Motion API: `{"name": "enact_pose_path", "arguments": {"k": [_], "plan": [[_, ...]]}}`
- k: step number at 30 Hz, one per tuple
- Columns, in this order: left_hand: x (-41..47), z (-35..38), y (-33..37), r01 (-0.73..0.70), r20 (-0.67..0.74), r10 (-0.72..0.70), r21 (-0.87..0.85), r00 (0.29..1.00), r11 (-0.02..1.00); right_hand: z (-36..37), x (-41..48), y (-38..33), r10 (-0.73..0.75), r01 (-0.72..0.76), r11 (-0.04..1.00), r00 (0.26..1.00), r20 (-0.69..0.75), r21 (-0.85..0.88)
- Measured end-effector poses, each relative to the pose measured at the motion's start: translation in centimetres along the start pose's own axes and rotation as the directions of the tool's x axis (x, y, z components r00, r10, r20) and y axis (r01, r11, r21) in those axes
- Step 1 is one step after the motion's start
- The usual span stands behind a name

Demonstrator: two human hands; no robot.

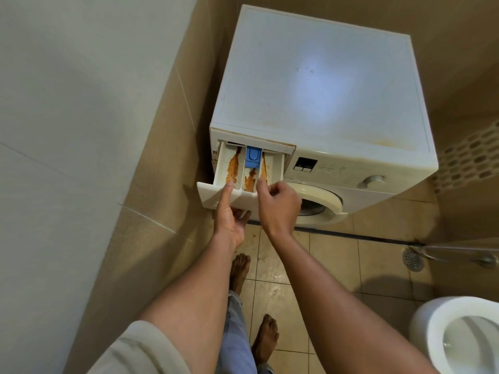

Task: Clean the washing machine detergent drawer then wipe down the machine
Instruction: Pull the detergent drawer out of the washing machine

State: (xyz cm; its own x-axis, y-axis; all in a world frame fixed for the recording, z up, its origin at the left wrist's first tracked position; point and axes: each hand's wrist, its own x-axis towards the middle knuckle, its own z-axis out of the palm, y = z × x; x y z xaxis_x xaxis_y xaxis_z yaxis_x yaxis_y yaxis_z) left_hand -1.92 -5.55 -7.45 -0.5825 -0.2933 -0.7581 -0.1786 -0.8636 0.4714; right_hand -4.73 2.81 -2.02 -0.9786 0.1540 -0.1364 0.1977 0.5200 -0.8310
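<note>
Head view: the drawer [213, 195] stands pulled out from the upper left front of the washing machine [324, 90], with orange stains [233, 166] in its compartments. My left hand [229, 220] clamps its front panel, thumb above, fingers beneath. My right hand [278, 209], fingers curled, touches its right front corner; I cannot tell whether it grips.

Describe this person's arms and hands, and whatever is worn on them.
The left hand and right hand are bare: no gloves, rings or watch show. The left forearm and right forearm are uncovered too. A loose, pale beige short sleeve covers the left upper arm; no sleeve shows on the right arm within the frame.
</note>
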Motion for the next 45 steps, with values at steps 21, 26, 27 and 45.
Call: {"name": "enact_pose_path", "arguments": {"k": [21,26,27,45], "plan": [[1.2,0.2,-0.5,-0.009,0.001,0.009,0.165,1.0,0.986,4.9,8.9,-0.4,-0.003,0.457,0.576,0.83,0.557,-0.678],[0.7,0.6,-0.2,-0.02,-0.008,0.022,0.178,1.0,0.984,4.7,8.5,-0.3,0.0,0.451,0.582,0.832,0.555,-0.676],[0.5,0.5,-0.2,-0.021,-0.007,0.022,0.179,1.0,0.984,4.6,8.2,-0.3,0.005,0.445,0.592,0.832,0.555,-0.672],[-8.5,-5.2,-4.1,0.06,0.047,-0.066,0.116,0.997,0.991,-2.8,-4.6,5.0,-0.166,0.363,0.775,0.907,0.387,-0.517]]}}
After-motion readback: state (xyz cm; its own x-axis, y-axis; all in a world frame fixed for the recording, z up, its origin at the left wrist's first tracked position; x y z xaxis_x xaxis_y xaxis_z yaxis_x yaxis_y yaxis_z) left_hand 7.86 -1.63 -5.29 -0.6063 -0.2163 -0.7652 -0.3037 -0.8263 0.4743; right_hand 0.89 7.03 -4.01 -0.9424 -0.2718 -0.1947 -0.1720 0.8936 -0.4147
